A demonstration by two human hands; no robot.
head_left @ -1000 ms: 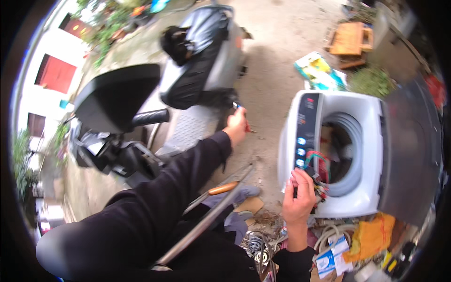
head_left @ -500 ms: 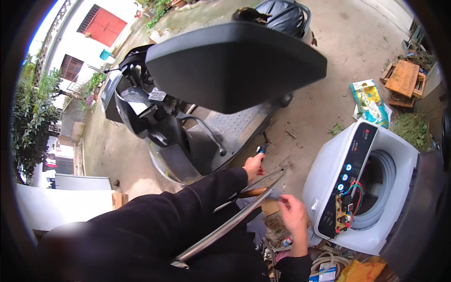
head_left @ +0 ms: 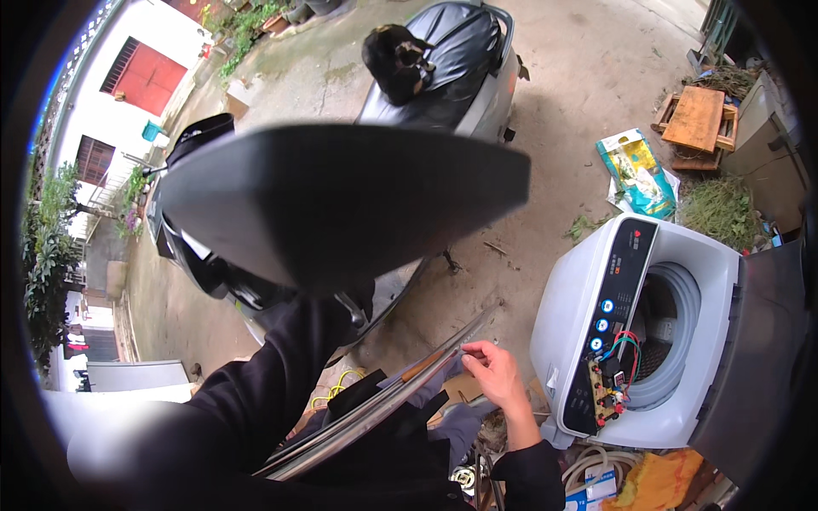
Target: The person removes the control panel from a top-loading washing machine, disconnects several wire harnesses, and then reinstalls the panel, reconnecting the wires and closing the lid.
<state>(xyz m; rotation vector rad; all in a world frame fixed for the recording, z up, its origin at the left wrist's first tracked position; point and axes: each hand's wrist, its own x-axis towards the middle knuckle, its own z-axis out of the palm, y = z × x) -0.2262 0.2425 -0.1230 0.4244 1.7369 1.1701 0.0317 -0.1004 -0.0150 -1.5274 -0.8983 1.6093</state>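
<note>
A wide black panel (head_left: 341,196) hangs close in front of me and covers much of the scooter. My left arm, in a black sleeve (head_left: 294,345), reaches up behind this panel, so the left hand is hidden. My right hand (head_left: 498,381) is closed in a pinch, thumb against fingers, beside the far part of long silver metal rails (head_left: 375,413). Whatever is in the pinch is too small to name. An orange-brown strip (head_left: 423,366) lies along the rails. To the right stands a white top-loading washing machine (head_left: 558,315), a wired circuit board (head_left: 607,387) on its control panel.
Behind the panel is an electric scooter (head_left: 503,81), a dark cat (head_left: 396,64) on its seat. A teal and yellow bag (head_left: 639,175) and a wooden stool (head_left: 694,119) are at the far right. Pale hoses (head_left: 588,464) and an orange sack (head_left: 660,481) lie below the washing machine.
The left hand, visible before with a small dark and blue thing, is now behind the black panel. The panel sits lower and further left in view. My right hand has moved up and left, to the rails.
</note>
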